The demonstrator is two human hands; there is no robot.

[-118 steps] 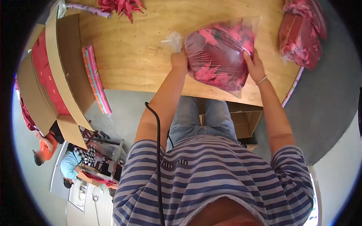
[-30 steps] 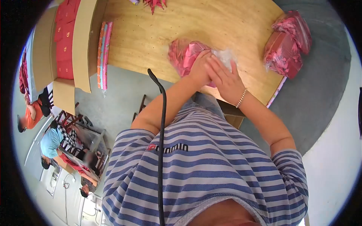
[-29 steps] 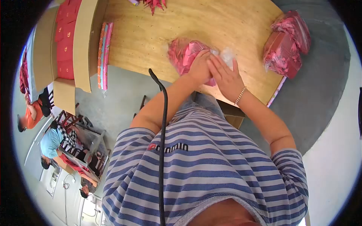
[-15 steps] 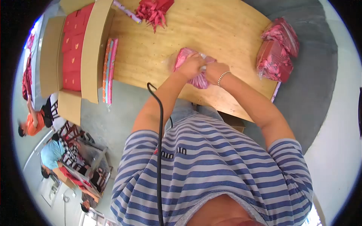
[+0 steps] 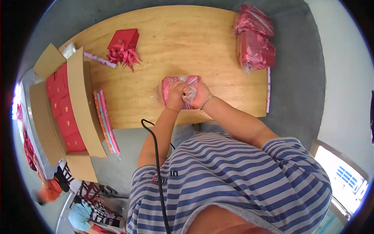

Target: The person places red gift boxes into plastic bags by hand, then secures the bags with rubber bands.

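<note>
A clear plastic bag (image 5: 193,79) with pink-red contents lies on the wooden table (image 5: 187,43) in front of me. Its gathered, whitish mouth rises between my two hands. My left hand (image 5: 176,94) is closed on the gathered plastic from the left side. From the right, my right hand (image 5: 201,94), with a beaded bracelet at the wrist, curls round the same bunched neck. The fingertips of both hands are partly hidden by the plastic.
At the back left are a red box (image 5: 129,37), red ribbons (image 5: 124,56) and a patterned roll (image 5: 100,60). An open carton (image 5: 81,105) of red boxes stands left, beside wrapped rolls (image 5: 104,121). Bagged red bundles (image 5: 256,48) sit right. Other people (image 5: 80,214) work lower left.
My view has shifted, showing more of the table's far side. Both hands stay at the bag's neck, and the bunched plastic between them now shows more clearly. The bag looks flatter and squarer.
</note>
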